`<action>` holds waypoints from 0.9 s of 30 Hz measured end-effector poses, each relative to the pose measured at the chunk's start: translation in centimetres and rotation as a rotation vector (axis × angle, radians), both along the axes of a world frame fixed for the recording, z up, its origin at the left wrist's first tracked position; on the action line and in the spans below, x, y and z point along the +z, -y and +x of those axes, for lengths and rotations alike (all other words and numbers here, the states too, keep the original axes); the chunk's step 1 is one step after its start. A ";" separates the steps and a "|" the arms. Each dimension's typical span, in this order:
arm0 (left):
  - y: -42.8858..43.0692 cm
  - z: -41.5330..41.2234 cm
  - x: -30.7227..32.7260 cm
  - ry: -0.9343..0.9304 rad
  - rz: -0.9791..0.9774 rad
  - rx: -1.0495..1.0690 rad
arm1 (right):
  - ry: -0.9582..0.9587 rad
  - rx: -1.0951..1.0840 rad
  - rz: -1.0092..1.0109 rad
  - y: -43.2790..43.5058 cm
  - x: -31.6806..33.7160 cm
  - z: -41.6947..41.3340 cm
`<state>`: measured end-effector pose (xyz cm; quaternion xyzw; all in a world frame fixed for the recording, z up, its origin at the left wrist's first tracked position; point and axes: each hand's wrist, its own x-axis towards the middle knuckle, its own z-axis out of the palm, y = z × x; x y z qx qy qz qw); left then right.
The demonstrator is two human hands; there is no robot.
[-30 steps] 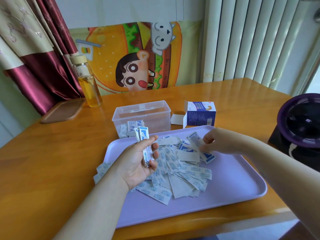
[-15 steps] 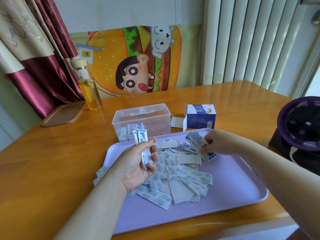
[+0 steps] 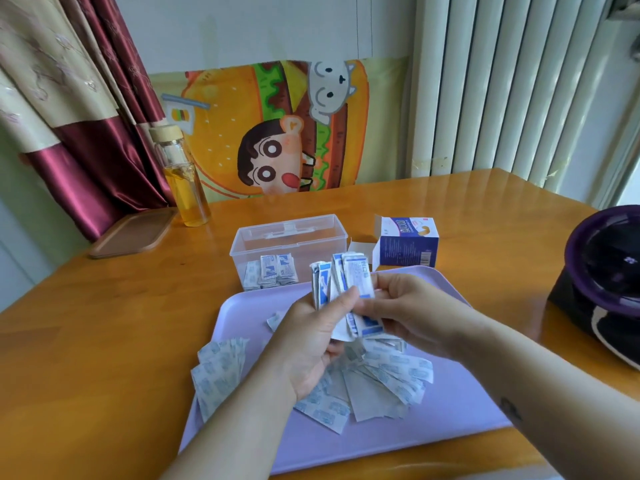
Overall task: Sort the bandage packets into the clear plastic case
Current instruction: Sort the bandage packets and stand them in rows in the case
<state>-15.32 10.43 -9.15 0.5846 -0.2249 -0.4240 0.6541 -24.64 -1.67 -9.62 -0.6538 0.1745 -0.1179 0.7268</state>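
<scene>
My left hand grips an upright stack of white-and-blue bandage packets above the lilac tray. My right hand meets it from the right and pinches packets against that stack. A loose pile of bandage packets lies on the tray under both hands, and some hang over its left rim. The clear plastic case stands open just behind the tray, with several packets standing in its front left corner.
A blue bandage box with an open flap sits right of the case. A glass bottle of yellow liquid and a brown lid are at the back left. A dark purple round object sits at the table's right edge.
My right hand has lifted packets off the pile and brought them left to the stack in my left hand. My left hand has risen and shifted right, toward the tray's middle.
</scene>
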 end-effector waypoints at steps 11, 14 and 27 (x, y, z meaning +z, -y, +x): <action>-1.2 1.9 -0.6 0.002 -0.069 0.198 | -0.053 -0.057 0.140 -0.4 -0.5 0.4; -1.6 2.5 -0.5 0.300 -0.007 0.270 | -0.029 -0.105 0.203 -0.2 0.0 0.2; -2.3 3.7 -1.3 0.862 -0.132 0.189 | -0.011 -0.025 0.534 -1.9 1.6 0.7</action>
